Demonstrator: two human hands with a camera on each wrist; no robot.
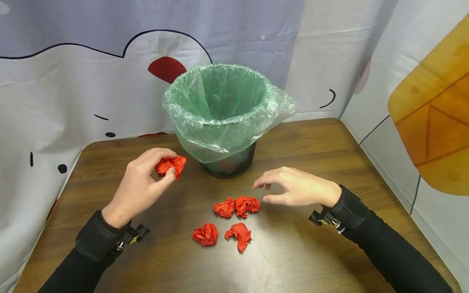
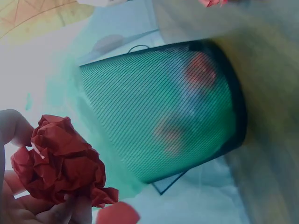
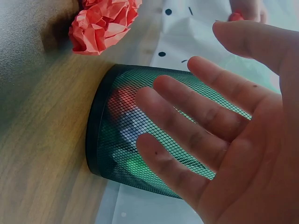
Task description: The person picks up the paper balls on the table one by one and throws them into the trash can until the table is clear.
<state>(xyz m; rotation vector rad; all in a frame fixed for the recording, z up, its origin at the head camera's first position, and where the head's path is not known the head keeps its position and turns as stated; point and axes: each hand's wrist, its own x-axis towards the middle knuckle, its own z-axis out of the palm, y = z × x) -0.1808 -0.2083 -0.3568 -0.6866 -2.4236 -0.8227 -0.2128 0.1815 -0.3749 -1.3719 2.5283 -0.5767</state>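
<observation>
My left hand point(image 1: 141, 183) pinches a crumpled ball of red paper point(image 1: 172, 165) between thumb and fingers, just left of the wastebasket. In the left wrist view the same red paper ball point(image 2: 65, 163) sits against the fingers. My right hand point(image 1: 293, 187) hovers over the table with loosely bent fingers and holds nothing; in the right wrist view its palm point(image 3: 247, 154) faces the camera. Nearest to it lies a pair of touching red paper balls point(image 1: 247, 206). Closer to the front are two more, one rounded point(image 1: 206, 235) and one flatter point(image 1: 239, 236).
The black mesh wastebasket point(image 1: 234, 160) stands at the table's back, lined with a green plastic bag point(image 1: 220, 136) folded over its rim. Reddish shapes point(image 2: 201, 70) show through the mesh. Behind the brown wooden table point(image 1: 157, 252) hangs a printed curtain point(image 1: 121, 89).
</observation>
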